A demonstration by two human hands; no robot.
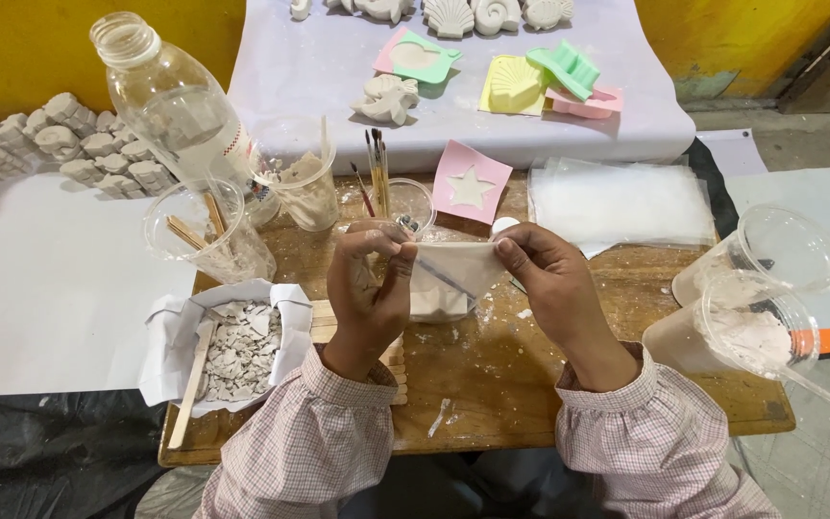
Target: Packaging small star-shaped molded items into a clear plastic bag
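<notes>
**Two hands pinching a small clear bag over a plaster-flecked work surface**

The wooden surface (530,384) fills the middle of the view, with white sheets spread to the left and beyond it. On the far sheet lie pastel moulds (516,85) and white shell casts (449,16). Nearer stand a clear plastic bottle (170,96), lying tilted, and several clear cups, two at the right edge (751,322) holding pale powder or mix. A paper bundle of broken plaster bits (237,351) sits at the left with a wooden stick across it.

At the centre, the small clear bag (453,274) is held above the surface between both hands. Its top edge runs left to right, and the bag hangs down from it to a pale block inside (a cast, probably, though the film blurs it). The left hand (367,298) pinches the left corner, thumb and forefinger pressed together, palm turned inward. The right hand (554,288) pinches the right corner in the same grip, wrist bent, fingers pointing left. Both hands are equally near; the bag spans the gap between them.
</notes>
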